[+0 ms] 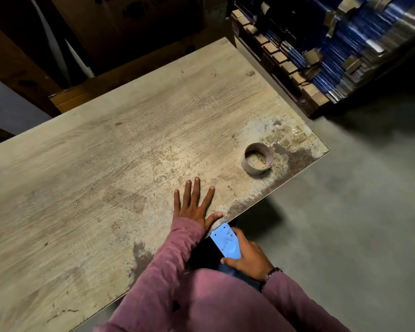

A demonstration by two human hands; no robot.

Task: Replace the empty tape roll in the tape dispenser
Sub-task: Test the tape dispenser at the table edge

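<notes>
Head view: the left hand [194,207] lies flat, fingers spread, on the tabletop [106,164]; the right hand [247,257] grips the blue tape dispenser [225,243] just below the edge; empty roll [258,158] beyond the fingertips, so removal appears done, and fetching a fresh roll, not in view, comes next.

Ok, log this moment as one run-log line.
left hand flat on table | right hand grips blue tape dispenser at table edge | empty roll on table
</notes>
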